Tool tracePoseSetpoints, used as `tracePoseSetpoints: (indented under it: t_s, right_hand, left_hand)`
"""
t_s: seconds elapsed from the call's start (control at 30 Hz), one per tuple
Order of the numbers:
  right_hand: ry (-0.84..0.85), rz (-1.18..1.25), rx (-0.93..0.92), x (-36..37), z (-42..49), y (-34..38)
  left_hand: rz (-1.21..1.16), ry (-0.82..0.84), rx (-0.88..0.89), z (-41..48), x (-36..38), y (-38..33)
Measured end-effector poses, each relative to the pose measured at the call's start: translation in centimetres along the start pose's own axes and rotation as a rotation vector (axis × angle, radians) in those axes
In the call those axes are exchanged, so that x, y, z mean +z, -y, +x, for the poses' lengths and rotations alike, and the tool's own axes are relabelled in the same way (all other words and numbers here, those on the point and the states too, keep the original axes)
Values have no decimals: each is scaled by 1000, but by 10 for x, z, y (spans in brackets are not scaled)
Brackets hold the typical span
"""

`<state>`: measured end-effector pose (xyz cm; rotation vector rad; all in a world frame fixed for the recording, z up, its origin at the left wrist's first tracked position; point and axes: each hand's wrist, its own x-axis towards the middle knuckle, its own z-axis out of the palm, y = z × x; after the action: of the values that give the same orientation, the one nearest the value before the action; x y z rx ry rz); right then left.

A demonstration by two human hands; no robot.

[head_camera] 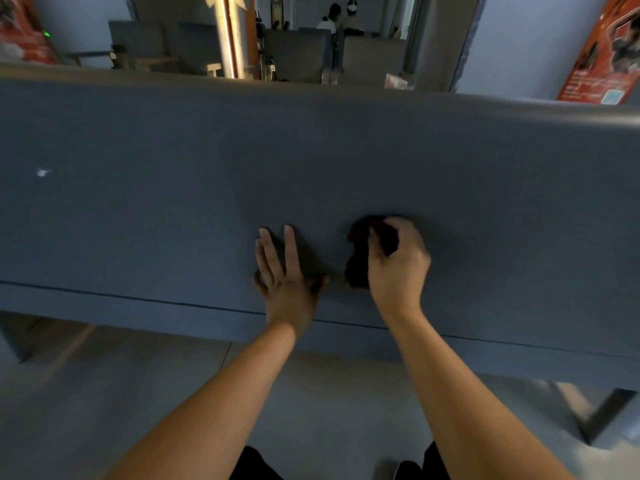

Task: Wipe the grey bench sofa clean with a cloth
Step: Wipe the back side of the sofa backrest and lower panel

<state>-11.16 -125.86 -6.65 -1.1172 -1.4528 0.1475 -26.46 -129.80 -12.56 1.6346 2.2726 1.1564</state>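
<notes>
The grey bench sofa (173, 209) runs across the whole view, its wide seat facing me. My right hand (398, 265) grips a bunched dark cloth (360, 261) and holds it against the seat a little right of centre. Part of the cloth is hidden under the fingers. My left hand (284, 271) rests flat on the seat just left of the cloth, fingers straight and spread, thumb pointing toward the cloth.
A small pale spot (42, 172) marks the seat at far left. Grey floor (138, 393) lies below the bench's front edge, and a dark bench leg (604, 415) stands at lower right. Other grey seats (298, 53) and seated people (337, 19) are beyond.
</notes>
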Motion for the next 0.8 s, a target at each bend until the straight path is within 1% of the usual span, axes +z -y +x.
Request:
tracePoseSetpoints:
  t_s: [0.03,0.1,0.17,0.2,0.23,0.3,0.33,0.4,0.47,0.57,0.7,0.73,0.8]
  right_hand:
    - [35,7,38,7,-5,1]
    - [195,-12,120,27,-20,4]
    - [371,-60,145,46,-39,8]
    - [415,-61,148,52,-47,10]
    - [423,-55,155,54,-50,12]
    - [358,-30,160,48,-44,15]
    - [290,-5,175,40,-37,16]
    - [128,56,201,22,-16,16]
    - [43,99,196,11,-5,17]
    - [93,101,286,21,-11,22]
    - [267,3,329,46,-33,28]
    - [289,7,352,48,-37,30]
    - [275,73,444,45,-36,32]
  left_hand:
    - [-1,8,-1,0,-1,-2]
    - [26,32,-15,-1,-3,-4]
    - [75,43,-50,-2,-6,-4]
    - [101,41,-57,-2,-7,-2]
    - [127,48,-55,-2,-9,0]
    - [149,86,-38,1,-13,7]
    - [136,102,-22,2,-14,10]
    - [80,82,15,2,-12,11]
    - [48,44,22,0,-8,9]
    - [33,54,0,0,-6,5]
    - [67,63,-42,-2,-11,0]
    - [64,66,-38,-3,-12,2]
    - [64,67,-25,-3,-15,5]
